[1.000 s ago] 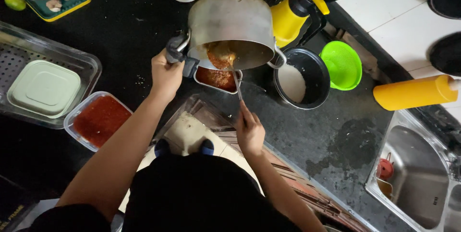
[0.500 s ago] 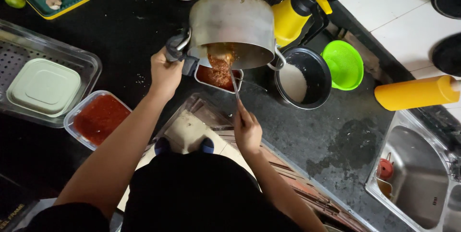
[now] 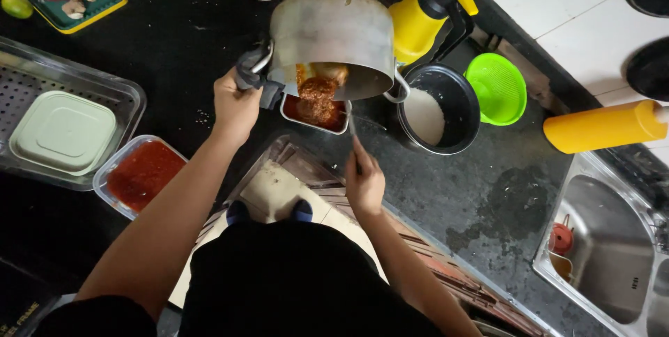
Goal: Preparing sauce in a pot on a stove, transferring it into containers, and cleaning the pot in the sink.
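Since a moment ago, more of the red-brown paste has slid to the pot's lip. Our left hand (image 3: 235,108) has its fingers curled tight on the padded handle of one tilted steel pot (image 3: 333,39); our right hand (image 3: 364,184) pinches a thin utensil (image 3: 353,135) under its rim. Paste drops into one small rectangular container (image 3: 315,115) near the black counter's (image 3: 174,37) front edge, beside one dark bowl (image 3: 435,108).

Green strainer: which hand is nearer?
Right. The right hand sits below-left of the green strainer, across the black pot. The left hand grips the steel pot's handle, farther left.
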